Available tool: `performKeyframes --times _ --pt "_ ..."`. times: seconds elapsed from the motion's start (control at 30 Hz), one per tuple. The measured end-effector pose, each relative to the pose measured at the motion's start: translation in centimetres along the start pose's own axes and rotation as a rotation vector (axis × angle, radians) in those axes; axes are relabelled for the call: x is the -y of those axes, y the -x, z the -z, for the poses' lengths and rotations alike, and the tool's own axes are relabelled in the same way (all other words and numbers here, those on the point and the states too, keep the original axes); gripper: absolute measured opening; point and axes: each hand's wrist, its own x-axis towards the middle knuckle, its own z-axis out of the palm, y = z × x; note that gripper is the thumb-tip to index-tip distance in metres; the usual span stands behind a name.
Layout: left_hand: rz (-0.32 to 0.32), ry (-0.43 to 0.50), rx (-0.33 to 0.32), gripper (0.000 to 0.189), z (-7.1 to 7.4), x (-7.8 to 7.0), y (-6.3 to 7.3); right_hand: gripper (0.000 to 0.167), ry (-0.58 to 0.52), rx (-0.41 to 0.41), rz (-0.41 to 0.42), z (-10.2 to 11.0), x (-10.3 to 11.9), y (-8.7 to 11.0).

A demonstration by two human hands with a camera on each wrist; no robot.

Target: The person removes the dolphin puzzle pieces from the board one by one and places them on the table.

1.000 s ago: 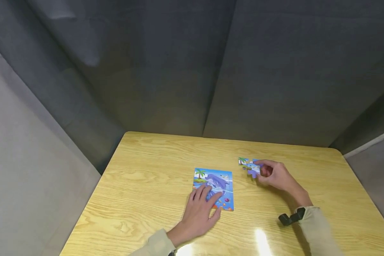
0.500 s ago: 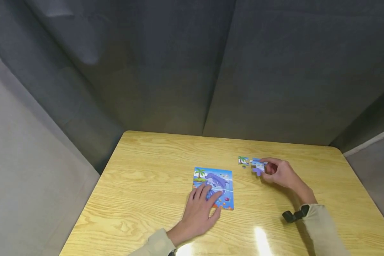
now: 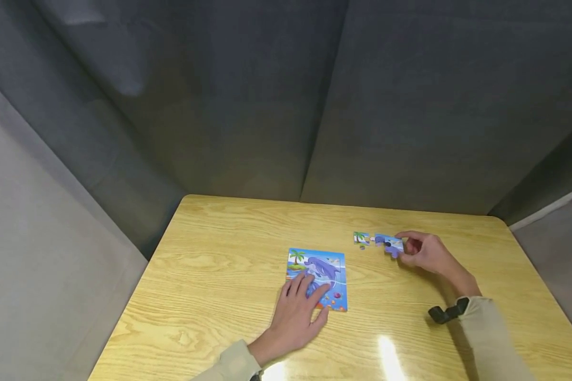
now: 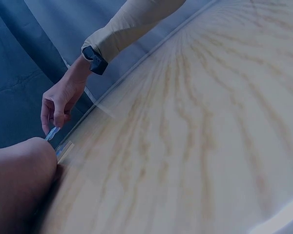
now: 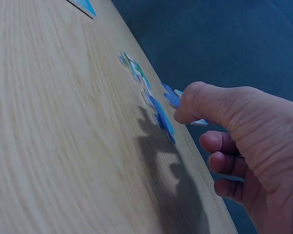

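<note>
My left hand lies with fingers spread over the lower left of a dolphin picture board, covering part of it. To the right, my right hand pinches a jigsaw puzzle piece between thumb and fingertips. In the right wrist view that piece is raised off the tabletop, mostly behind the thumb. Below it lie a palm-tree piece and a blue-purple piece, end to end on the wood. The held piece overlaps the blue-purple one in the head view.
The wooden table has a rounded far edge, with a dark grey curtain hanging behind it. A lighter grey cloth hangs at the left. A black strap device sits on the right wrist.
The right hand has drawn to the right with the jigsaw puzzle piece, uncovering part of the blue-purple piece beside the palm-tree one. The left hand stays on the board.
</note>
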Motion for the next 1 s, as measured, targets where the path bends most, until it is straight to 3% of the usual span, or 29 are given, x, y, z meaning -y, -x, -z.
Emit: performKeyframes --times 0.4,0.63,1.0 --pt "0.005 0.0 0.009 0.051 0.1 0.0 0.0 0.041 -0.028 -0.001 -0.049 1.3 -2.6 0.2" --pt "-0.003 -0.009 -0.018 0.051 0.0 0.0 0.0 0.041 0.007 -0.008 -0.027 1.4 -4.2 -0.1" --pt "-0.007 -0.006 -0.018 0.051 -0.2 0.1 0.0 0.043 0.014 0.033 -0.106 1.4 -4.1 -0.5"
